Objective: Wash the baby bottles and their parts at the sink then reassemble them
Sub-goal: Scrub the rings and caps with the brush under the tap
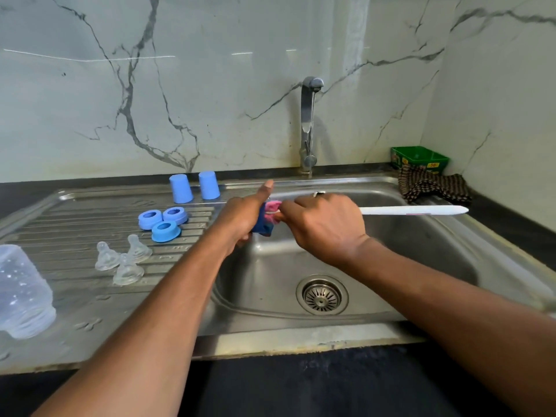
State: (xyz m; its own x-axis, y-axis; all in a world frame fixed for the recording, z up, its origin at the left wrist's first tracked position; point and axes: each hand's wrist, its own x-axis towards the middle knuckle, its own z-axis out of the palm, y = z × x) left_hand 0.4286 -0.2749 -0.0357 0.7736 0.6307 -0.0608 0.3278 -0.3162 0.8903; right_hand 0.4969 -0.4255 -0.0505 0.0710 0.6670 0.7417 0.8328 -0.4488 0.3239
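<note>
The head view shows both hands held over the sink (451, 236), between the tap (309, 121) and the drain (322, 294). The left hand (243, 215) is curled round a dark blue piece (261, 224), probably a bottle part, though it cannot be told for certain; its thumb is stuck out straight toward the wall. The right hand (325, 224) is closed round the brush (412, 210), whose white handle juts out to the right while its pink head (272, 207) is pressed into the blue piece. No running water can be made out at the tap. On the draining board (60, 224) to the left, the other parts are laid out apart from one another: two tall blue caps (195, 188) stood upside down near the back edge, three blue screw rings (164, 219) grouped just in front of them, three clear teats (123, 261) nearer the front, and one clear bottle (22, 296) stood mouth down at the left edge, with droplets seen on it. From this lay-out most parts are judged to be washed already and set to drain, with the piece in hand being scrubbed now. Rinsing of that piece is taken to be left, and nothing has been put back together yet, so the whole reassembly is outstanding. A checked cloth (433, 188) and a green box (419, 158) lie at the back right corner.
</note>
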